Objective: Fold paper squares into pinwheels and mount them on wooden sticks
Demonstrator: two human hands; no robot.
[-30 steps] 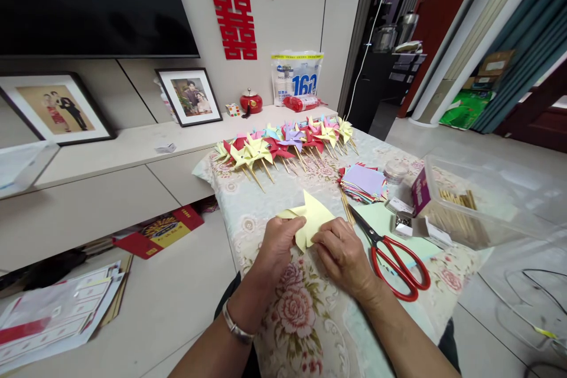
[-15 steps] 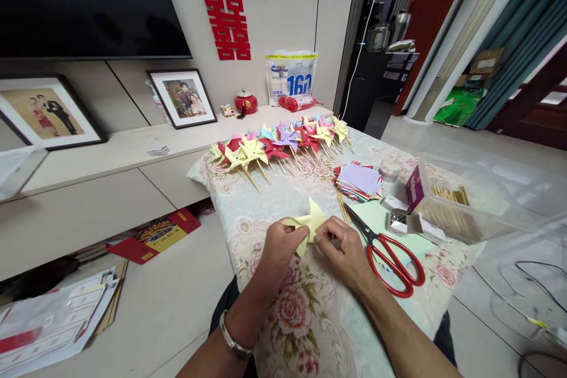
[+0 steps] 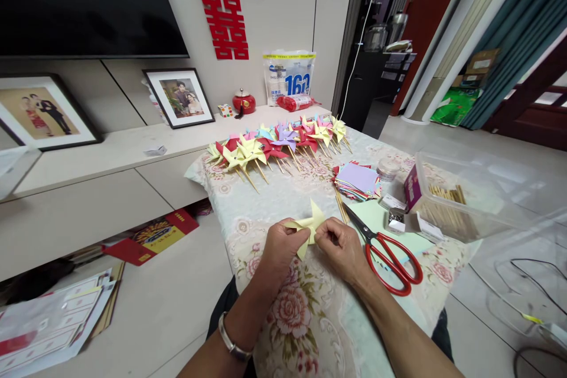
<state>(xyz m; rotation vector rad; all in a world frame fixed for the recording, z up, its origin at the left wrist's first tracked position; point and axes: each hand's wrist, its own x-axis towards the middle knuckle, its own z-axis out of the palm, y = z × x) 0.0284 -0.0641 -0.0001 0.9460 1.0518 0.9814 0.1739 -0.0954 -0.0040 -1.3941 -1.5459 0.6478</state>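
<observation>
Both my hands pinch one pale yellow folded paper piece just above the flowered tablecloth. My left hand grips its left side and my right hand grips its right side near the centre. One pointed flap sticks up between them. Red-handled scissors lie shut just right of my right hand. A row of finished paper pinwheels on sticks lies across the far part of the table.
A stack of coloured paper squares and loose sticks lie behind the scissors. A clear plastic box with wooden sticks stands at the right. A small staple box sits near it. Papers lie on the floor at left.
My hands have folded the yellow paper's flaps inward, so it looks smaller and more bunched than a second ago. The view has shifted slightly.
</observation>
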